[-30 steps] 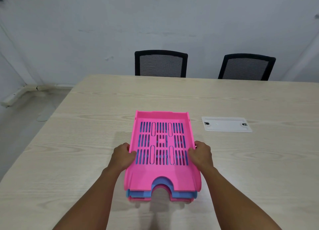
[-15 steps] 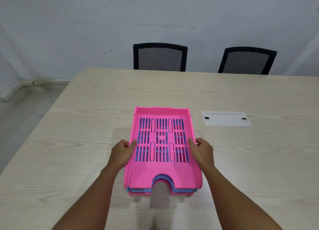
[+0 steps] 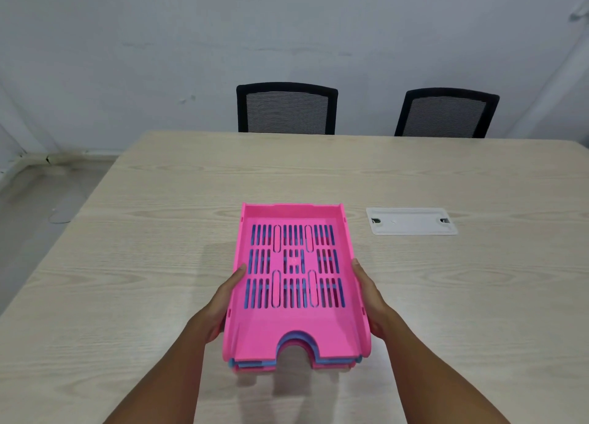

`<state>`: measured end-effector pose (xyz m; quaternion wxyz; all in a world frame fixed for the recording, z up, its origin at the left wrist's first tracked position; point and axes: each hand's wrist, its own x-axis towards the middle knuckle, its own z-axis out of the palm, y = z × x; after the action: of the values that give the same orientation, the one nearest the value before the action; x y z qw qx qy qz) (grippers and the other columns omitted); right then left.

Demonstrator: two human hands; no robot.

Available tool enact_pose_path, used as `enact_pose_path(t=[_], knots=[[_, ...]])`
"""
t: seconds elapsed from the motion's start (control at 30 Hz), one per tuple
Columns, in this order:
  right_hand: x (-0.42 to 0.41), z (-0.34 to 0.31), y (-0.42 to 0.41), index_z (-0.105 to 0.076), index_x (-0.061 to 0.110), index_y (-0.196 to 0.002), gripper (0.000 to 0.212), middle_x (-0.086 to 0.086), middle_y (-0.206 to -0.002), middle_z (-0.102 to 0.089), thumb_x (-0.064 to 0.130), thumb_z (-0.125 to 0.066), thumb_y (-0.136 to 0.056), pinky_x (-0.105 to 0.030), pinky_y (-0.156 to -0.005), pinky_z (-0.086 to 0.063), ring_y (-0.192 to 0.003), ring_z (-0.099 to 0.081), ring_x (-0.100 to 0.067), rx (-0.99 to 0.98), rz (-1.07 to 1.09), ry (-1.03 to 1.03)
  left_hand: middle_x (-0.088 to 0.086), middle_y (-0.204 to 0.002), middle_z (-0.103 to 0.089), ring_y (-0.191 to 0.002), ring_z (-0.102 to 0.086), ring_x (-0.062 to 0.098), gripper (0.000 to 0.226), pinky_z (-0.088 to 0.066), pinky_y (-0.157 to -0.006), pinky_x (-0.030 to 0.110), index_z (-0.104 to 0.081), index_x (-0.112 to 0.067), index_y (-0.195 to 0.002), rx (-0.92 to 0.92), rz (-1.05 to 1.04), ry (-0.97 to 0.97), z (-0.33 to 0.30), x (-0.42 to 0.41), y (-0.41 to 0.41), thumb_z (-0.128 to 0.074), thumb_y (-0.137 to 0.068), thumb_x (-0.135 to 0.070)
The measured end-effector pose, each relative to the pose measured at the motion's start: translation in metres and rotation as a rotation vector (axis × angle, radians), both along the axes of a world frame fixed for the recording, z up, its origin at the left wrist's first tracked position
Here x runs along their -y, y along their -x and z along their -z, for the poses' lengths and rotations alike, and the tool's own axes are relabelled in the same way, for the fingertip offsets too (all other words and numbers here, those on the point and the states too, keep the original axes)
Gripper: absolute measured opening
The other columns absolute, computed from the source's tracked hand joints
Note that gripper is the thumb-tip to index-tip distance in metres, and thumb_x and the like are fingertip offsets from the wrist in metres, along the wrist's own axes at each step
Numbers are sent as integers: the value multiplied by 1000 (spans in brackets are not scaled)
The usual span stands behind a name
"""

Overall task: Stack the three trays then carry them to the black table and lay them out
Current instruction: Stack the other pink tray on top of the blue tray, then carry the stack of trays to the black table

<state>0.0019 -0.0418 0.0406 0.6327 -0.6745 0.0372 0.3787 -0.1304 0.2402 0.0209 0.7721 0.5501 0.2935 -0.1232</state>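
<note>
The three trays (image 3: 294, 283) sit in one pile, pink on top, blue in the middle, near the front of the light table (image 3: 159, 264). The left hand (image 3: 223, 302) and right hand (image 3: 369, 299) squeeze the pile's two sides, probably so it lifts together. A white plate (image 3: 411, 221) lies right of the pile.

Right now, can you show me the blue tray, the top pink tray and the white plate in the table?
blue tray (image 3: 255, 363): head view, front edge.
top pink tray (image 3: 288, 323): head view, floor.
white plate (image 3: 411, 221): head view, middle.
</note>
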Motion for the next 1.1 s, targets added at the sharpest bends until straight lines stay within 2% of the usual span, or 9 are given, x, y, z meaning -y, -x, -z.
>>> enact_pose_path(t=[0.07,0.23,0.37,0.43,0.57,0.67,0.73,0.97,1.1], knots=[[0,0,-2,-65,26,-128,65,-5,-110,-78,71,-36,-90,-42,-84,-54,-98,-76,-23,2,-9,29,13,-116,-75,-104,-73,34,58,-54,-94,50,-63,-24,-129,2,-12,-22,1,0,-1,-55,-86,-63],[0,4,-5,-65,25,-127,59,-4,-109,-78,66,-41,-92,-44,-91,-49,-97,-76,-21,3,-23,34,16,-111,-76,-94,-75,33,53,-58,-80,43,-63,-16,-128,27,-67,-46,4,-1,-3,-61,-87,-49],[-3,3,-8,-66,20,-126,62,-9,-111,-77,64,-41,-91,-54,-107,-42,-105,-73,-29,5,-56,15,14,-107,-77,-89,-76,30,46,-58,-76,40,-64,-16,-125,25,-107,-67,5,-1,5,-59,-89,-45],[-7,0,-10,-67,19,-125,59,-10,-110,-77,61,-40,-95,-54,-107,-43,-102,-73,-29,17,-87,9,14,-107,-77,-89,-76,30,45,-57,-78,41,-64,-16,-124,33,-140,-76,3,0,12,-58,-90,-45],[-28,-7,-14,-65,17,-128,57,-8,-105,-78,57,-40,-98,-44,-89,-53,-90,-76,-23,24,-172,-38,14,-103,-78,-84,-75,29,45,-57,-78,40,-62,-12,-125,46,-241,-102,-7,-3,34,-56,-93,-43],[-53,-13,-13,-63,10,-131,57,-15,-109,-75,53,-42,-99,-53,-100,-51,-95,-72,-31,9,-267,-91,15,-102,-77,-82,-74,28,47,-56,-80,42,-62,-10,-126,54,-343,-102,-18,-6,62,-55,-93,-43],[-76,-18,-8,-65,9,-128,56,-17,-110,-74,51,-44,-99,-58,-106,-45,-97,-70,-34,-1,-343,-100,15,-104,-76,-85,-73,30,49,-54,-89,48,-62,-11,-126,60,-425,-116,-24,-9,86,-55,-92,-45],[-184,-29,54,-66,8,-125,57,-16,-105,-75,53,-46,-97,-59,-106,-46,-92,-71,-33,-13,-659,-132,21,-113,-71,-98,-68,35,52,-42,-106,62,-59,-6,-130,73,-753,-132,-40,-27,203,-52,-94,-43],[-258,-33,124,-67,8,-124,56,-14,-103,-77,52,-49,-95,-56,-106,-47,-87,-73,-29,-50,-816,-154,20,-109,-73,-89,-72,34,61,-53,-92,52,-60,-5,-129,86,-918,-106,-44,-54,287,-58,-84,-46]])
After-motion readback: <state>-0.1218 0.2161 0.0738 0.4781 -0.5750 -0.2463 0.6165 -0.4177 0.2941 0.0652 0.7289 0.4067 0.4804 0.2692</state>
